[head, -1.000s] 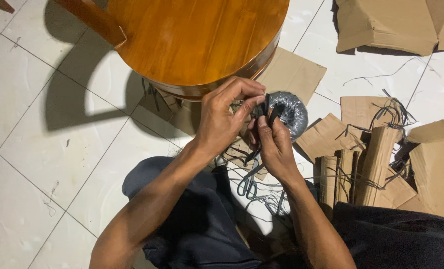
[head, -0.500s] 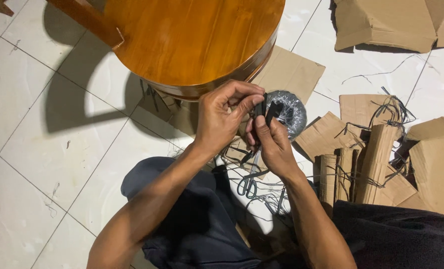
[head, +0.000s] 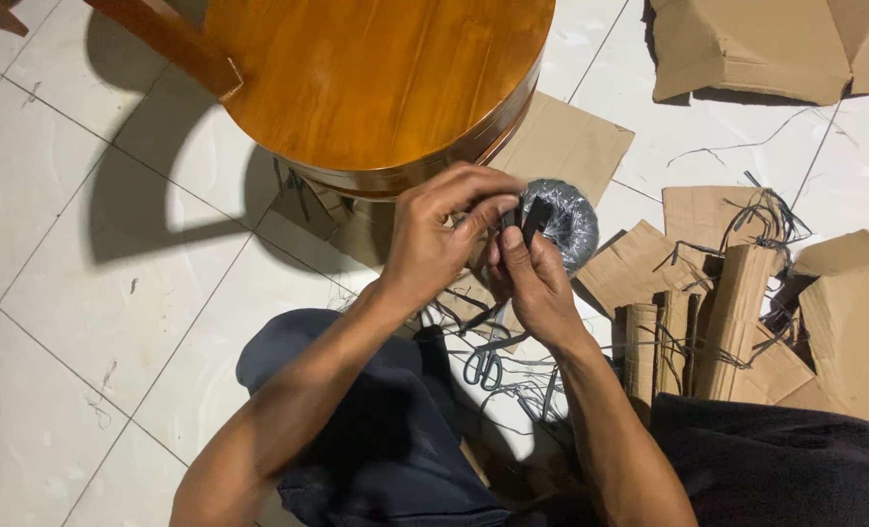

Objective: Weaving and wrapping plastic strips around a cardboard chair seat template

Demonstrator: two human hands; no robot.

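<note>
I have both hands up in front of me, just below the edge of the round wooden stool point(head: 376, 83). My left hand point(head: 434, 244) comes in from above, its fingers curled together and pinched on a dark strip at the rim of the roll point(head: 556, 220), a grey, shiny reel of strapping. My right hand point(head: 532, 278) holds from below, thumb and fingers closed on the same strip point(head: 535, 217) where it leaves the roll. The roll sits between my fingertips and the cardboard point(head: 561, 141) lying on the tiled floor; I cannot tell whether it rests on the cardboard or hangs in my grip.

To do this well, I judge that the pinch should stay close to the roll's edge, so the strip peels flat instead of twisting. The right hand should steady the roll while the left draws the end free with an even pull. Scissors point(head: 485, 363) lie on the floor between my knees, near enough to reach without letting go. Loose strap offcuts point(head: 532, 390) tangle around them, so I keep the fresh end lifted clear of that mess.
</note>
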